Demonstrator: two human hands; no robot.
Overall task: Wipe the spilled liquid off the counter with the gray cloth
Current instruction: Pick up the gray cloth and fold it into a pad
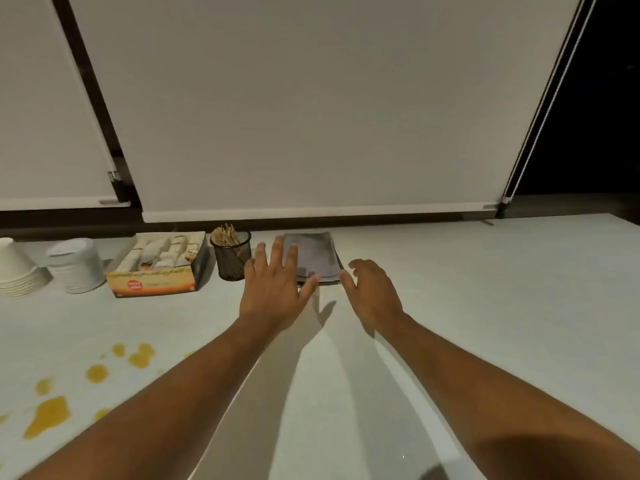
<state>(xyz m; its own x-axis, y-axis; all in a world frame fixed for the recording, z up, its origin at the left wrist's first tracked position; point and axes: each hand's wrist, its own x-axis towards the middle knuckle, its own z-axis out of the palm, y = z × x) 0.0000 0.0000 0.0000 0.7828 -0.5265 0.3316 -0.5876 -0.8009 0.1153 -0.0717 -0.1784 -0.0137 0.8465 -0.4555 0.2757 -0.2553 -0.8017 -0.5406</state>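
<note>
A folded gray cloth [317, 256] lies flat at the back of the white counter [485, 289], near the wall. My left hand [273, 289] is spread open, its fingertips over the cloth's left and near edge. My right hand [372, 294] is open too, fingers curled slightly, just off the cloth's near right corner. Neither hand holds anything. Orange-yellow spilled liquid [48, 415] sits in several drops and a larger puddle on the counter at the near left, well away from the cloth.
Left of the cloth stand a black mesh cup of wooden sticks [231, 254], an open box of sachets [159, 268], a stack of lids [77, 265] and stacked white paper cups [15, 271]. White roller blinds [311, 116] hang behind the counter.
</note>
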